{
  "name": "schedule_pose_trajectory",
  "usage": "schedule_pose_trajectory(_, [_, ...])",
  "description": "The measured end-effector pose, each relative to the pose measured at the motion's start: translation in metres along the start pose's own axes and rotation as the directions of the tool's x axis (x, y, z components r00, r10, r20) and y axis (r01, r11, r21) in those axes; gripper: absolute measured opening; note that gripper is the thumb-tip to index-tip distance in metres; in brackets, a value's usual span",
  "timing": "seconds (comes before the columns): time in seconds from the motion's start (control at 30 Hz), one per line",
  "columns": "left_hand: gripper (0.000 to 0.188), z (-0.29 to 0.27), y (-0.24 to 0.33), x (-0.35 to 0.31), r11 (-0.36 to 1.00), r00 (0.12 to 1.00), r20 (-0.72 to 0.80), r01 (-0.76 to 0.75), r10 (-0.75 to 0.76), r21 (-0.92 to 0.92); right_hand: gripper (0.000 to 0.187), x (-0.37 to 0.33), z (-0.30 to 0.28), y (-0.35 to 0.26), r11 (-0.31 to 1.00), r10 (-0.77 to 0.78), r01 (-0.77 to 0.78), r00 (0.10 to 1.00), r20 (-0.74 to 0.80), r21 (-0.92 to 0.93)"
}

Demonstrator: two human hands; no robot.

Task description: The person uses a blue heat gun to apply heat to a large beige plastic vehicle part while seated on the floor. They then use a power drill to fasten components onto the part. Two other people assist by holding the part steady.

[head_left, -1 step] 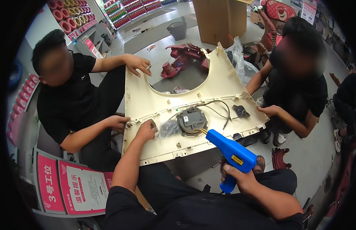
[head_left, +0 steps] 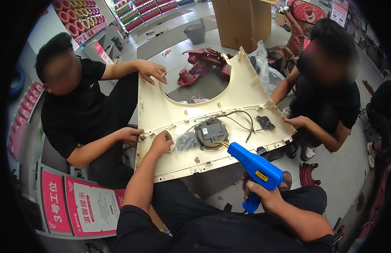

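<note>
A large cream plastic panel [head_left: 251, 86] with a rounded cut-out lies across in front of me, inner side up. My right hand [head_left: 265, 196] grips the handle of a blue hot stapler gun [head_left: 256, 166]. Its two brass-coloured prongs point at the lower right rim of a round black housing [head_left: 211, 134] set in the panel. Fingers curled, my left hand [head_left: 163, 143] rests on the panel's left part, beside crumpled clear plastic [head_left: 186, 141]; what it pinches, if anything, is hidden. From the housing a black cable [head_left: 241, 113] curves right, near a small black part [head_left: 265, 122].
One person's hand [head_left: 130, 135] holds the panel's left edge; another person's hand [head_left: 297, 122] supports the right. Dark red plastic parts [head_left: 204, 67] lie on the floor beyond, near a cardboard box [head_left: 241, 25]. A pink-and-white sign [head_left: 92, 206] stands at lower left.
</note>
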State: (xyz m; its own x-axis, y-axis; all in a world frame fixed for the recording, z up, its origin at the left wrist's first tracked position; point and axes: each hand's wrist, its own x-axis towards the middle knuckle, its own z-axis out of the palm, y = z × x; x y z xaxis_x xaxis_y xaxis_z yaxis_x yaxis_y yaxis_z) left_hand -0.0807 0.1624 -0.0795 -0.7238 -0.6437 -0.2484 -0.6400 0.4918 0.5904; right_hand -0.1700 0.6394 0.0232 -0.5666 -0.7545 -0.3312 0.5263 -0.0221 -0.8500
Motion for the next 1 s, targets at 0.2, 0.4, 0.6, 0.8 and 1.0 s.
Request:
schedule_pose_trajectory(0.2, [0.024, -0.011, 0.011, -0.009, 0.952, 0.988, 0.126, 0.117, -0.085, -0.283, 0.039, 0.0, 0.0, 0.0, 1.0, 0.009, -0.008, 0.998, -0.067, 0.013])
schedule_pose_trajectory(0.4, [0.028, -0.046, 0.012, -0.043, 0.887, 0.997, 0.035, 0.077, -0.068, -0.455, 0.048, -0.001, -0.001, 0.007, 0.993, 0.018, -0.023, 0.999, 0.047, 0.113])
schedule_pose_trajectory(0.6, [0.022, 0.028, 0.151, -0.164, 0.559, 0.939, 0.19, -0.003, 0.288, -0.829, 0.04, 0.004, -0.013, 0.015, 0.9, -0.312, 0.305, 0.95, 0.031, -0.312])
schedule_pose_trajectory(0.8, [0.016, 0.114, 0.214, -0.227, 0.391, 0.922, -0.039, -0.201, 0.384, -0.898, 0.035, 0.006, 0.006, -0.004, 0.744, -0.529, 0.48, 0.848, 0.03, -0.464])
schedule_pose_trajectory(1.0, [0.014, 0.115, 0.218, -0.223, 0.447, 0.922, 0.053, -0.136, 0.385, -0.884, 0.035, 0.015, -0.014, 0.017, 0.833, -0.482, 0.418, 0.869, -0.106, -0.364])
